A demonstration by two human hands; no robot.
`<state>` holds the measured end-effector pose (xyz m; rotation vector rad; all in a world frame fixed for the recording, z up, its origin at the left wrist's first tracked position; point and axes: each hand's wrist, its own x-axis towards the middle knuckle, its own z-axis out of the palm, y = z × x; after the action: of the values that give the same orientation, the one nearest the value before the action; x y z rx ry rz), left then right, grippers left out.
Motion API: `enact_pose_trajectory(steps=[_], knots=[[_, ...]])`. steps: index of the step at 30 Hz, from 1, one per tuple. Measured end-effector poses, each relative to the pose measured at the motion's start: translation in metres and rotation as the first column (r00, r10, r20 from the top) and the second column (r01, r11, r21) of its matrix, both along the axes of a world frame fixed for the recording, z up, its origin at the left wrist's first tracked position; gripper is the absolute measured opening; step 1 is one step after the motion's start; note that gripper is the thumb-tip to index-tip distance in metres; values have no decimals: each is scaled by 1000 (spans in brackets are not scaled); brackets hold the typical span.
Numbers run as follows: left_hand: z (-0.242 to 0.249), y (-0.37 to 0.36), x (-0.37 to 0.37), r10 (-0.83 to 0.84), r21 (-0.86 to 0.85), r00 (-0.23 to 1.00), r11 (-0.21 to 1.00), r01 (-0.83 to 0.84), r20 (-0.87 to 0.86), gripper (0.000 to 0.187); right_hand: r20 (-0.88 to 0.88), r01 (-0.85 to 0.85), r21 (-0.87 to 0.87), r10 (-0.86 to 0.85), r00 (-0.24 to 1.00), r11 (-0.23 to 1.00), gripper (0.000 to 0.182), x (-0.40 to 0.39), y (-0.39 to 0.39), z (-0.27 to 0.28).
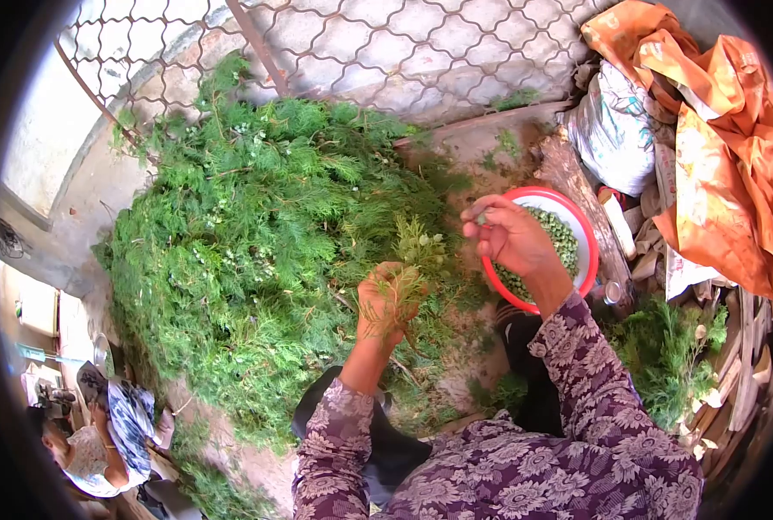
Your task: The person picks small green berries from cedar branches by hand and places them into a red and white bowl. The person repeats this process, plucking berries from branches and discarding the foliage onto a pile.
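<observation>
My left hand [390, 299] is closed around a leafy conifer sprig [419, 244] that carries a few pale green cones at its tip. To the right, my right hand [515, 241] has its thumb and fingertips pinched together; a small greyish-green bit seems to show between them, too small to name. It hovers over the left rim of a white basin with a red rim [591, 260]. Many small round green cones [561, 236] lie in the basin, partly hidden by that hand and wrist.
A big heap of cut conifer branches [239, 234] spreads left of my hands, against a metal lattice gate [438, 43]. Orange sacking [720, 165], a white sack [616, 130], a log [577, 173] and split firewood [746, 355] stand right. Another person [100, 442] sits lower left.
</observation>
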<state>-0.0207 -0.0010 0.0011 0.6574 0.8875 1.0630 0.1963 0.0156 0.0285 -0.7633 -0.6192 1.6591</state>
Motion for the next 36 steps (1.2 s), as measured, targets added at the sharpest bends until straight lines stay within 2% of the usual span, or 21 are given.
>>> enact_pose_trajectory(steps=[2, 4, 6, 7, 9, 14, 16, 18, 19, 23, 25, 26, 28, 29, 30, 32, 34, 36], knots=[[-5, 1, 1, -39, 14, 999, 999, 39, -12, 16, 0, -14, -34, 14, 1000, 999, 18, -7, 0, 5], [-3, 2, 3, -72, 1, 992, 997, 73, -105, 15, 0, -32, -67, 33, 999, 997, 19, -10, 1, 5], [7, -2, 11, -28, -6, 994, 1000, 27, -107, 11, 222, -141, -20, 142, 965, 990, 17, -11, 1, 3], [12, -3, 14, 18, -12, 994, 1000, -20, -107, 8, 221, -140, -20, 141, 965, 990, 17, -15, 0, 5], [5, -3, 14, -4, 9, 994, 1000, 5, -105, 8, 523, -226, -39, 213, 825, 973, 16, -25, -5, 9], [-2, -3, 11, -98, 27, 980, 994, 104, -174, 14, 494, -203, 3, 175, 852, 979, 15, -31, -4, 3], [-4, -3, 10, -114, 10, 991, 993, 115, -75, 14, 465, -188, 1, 166, 870, 982, 14, -26, -1, 1], [-2, -3, 5, -130, -48, 990, 991, 128, -52, 15, 208, -30, -26, 35, 977, 999, 11, -9, 7, -9], [-1, -3, 4, -139, -104, 990, 985, 136, -25, 16, 34, -22, 34, 21, 999, 999, 7, 0, 11, -1], [7, -2, 4, -88, -143, 994, 987, 77, -66, 17, 21, 109, -84, -107, 994, 990, 5, -3, 4, 12], [-2, 0, -1, -47, -173, 992, 983, 67, 116, 18, 96, -63, 19, 61, 994, 998, 12, -12, -3, 7], [-4, 0, -2, -47, -174, 992, 982, 67, 115, 18, 94, -64, 18, 62, 994, 998, 12, -13, -4, 4], [-8, 2, -5, -98, -122, 986, 986, 114, 135, 20, 330, -216, 45, 189, 925, 975, 15, -15, -5, 0], [-10, 2, -4, -97, -122, 986, 986, 113, 133, 20, 423, -197, 24, 168, 890, 980, 16, -19, -6, 0], [-12, 2, -3, -98, -107, 992, 988, 107, 85, 21, 421, -196, 25, 167, 891, 980, 16, -22, -6, -5], [-16, 3, -4, -102, -91, 994, 990, 105, 33, 23, 694, -213, 276, -41, 718, 937, 19, -28, -4, -13], [-20, 2, -7, -72, -152, 967, 982, 112, 246, 23, 719, -199, 232, -30, 694, 952, 22, -28, -5, -15], [-20, 2, -8, -89, -140, 967, 982, 125, 237, 24, 745, -219, 200, -3, 668, 955, 20, -30, -6, -16]])
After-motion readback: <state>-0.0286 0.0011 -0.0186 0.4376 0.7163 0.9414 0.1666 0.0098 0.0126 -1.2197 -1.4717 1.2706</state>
